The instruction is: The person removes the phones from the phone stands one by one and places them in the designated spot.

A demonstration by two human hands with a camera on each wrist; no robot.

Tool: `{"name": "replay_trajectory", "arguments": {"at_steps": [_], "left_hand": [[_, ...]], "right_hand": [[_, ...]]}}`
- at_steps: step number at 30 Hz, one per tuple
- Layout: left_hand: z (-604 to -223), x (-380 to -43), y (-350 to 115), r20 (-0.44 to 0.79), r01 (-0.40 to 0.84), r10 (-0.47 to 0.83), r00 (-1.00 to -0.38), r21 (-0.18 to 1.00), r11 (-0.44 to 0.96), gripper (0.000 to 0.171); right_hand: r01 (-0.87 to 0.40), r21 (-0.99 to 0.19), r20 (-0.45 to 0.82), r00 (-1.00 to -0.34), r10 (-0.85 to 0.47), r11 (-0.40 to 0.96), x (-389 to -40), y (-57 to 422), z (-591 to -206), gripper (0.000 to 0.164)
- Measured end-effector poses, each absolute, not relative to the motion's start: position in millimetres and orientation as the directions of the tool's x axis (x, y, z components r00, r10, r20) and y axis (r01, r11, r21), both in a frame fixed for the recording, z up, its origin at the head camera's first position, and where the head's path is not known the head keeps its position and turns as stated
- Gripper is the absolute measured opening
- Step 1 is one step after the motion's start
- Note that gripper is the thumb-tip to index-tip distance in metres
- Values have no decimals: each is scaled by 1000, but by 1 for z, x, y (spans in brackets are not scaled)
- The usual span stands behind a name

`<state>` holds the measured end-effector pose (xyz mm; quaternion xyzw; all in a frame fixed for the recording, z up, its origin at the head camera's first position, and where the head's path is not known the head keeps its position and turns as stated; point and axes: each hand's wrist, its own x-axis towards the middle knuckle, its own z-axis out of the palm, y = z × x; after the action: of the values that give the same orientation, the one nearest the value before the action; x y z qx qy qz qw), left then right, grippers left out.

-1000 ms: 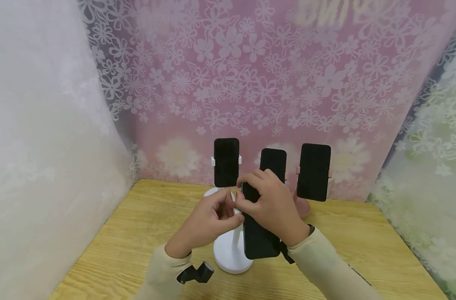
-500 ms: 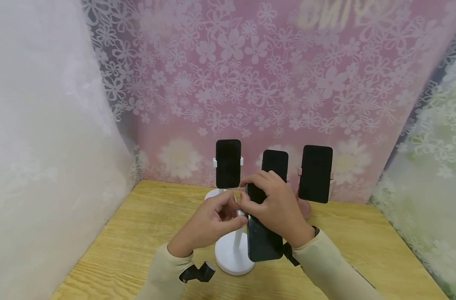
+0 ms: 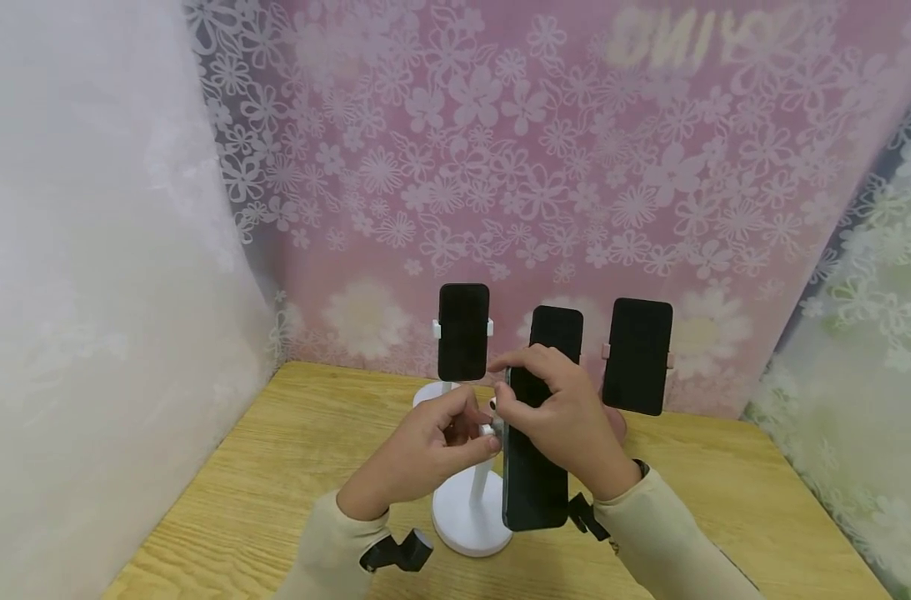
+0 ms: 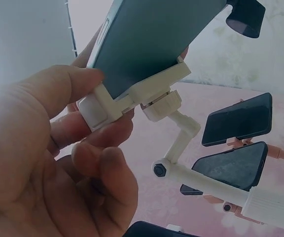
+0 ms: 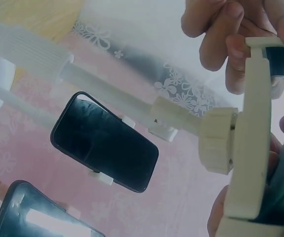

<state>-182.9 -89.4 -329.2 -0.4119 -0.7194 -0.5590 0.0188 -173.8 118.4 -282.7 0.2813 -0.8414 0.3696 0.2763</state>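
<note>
In the head view my left hand (image 3: 425,450) pinches the end of a white phone clamp (image 4: 154,84) between thumb and fingers. This clamp tops a jointed arm on a white phone stand with a round base (image 3: 473,521). A dark smartphone (image 3: 533,492) lies against the clamp, its screen partly covered by my right hand (image 3: 568,421). The right thumb and index finger are at the phone's left edge; its other fingers are largely hidden. From the right wrist, the clamp's back and round knob (image 5: 218,140) show, with left-hand fingertips around its upper end.
Behind, a smartphone (image 3: 463,333) stands in a white holder. Two more smartphones, one in the middle (image 3: 558,329) and one at right (image 3: 638,357), stand in pink holders. The wooden table (image 3: 275,467) ends at a pink floral curtain (image 3: 500,167).
The whole head view has shifted slightly, so things appear further right and lower. The right thumb has parted a little from the left fingers, showing a small white piece. Both hands keep their holds.
</note>
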Motion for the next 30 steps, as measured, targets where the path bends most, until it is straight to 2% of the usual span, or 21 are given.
{"name": "replay_trajectory", "arguments": {"at_steps": [18, 24, 30], "left_hand": [[-325, -169, -83, 495, 652, 509, -704, 735, 186, 14], [-324, -167, -80, 543, 701, 488, -683, 676, 229, 13], [-323, -166, -78, 567, 726, 474, -674, 629, 279, 16]], "right_hand": [[-678, -453, 691, -677, -252, 578, -171, 119, -288, 26], [-683, -454, 698, -672, -248, 572, -170, 120, -289, 29], [-718, -418, 730, -630, -264, 557, -172, 119, -289, 26]]}}
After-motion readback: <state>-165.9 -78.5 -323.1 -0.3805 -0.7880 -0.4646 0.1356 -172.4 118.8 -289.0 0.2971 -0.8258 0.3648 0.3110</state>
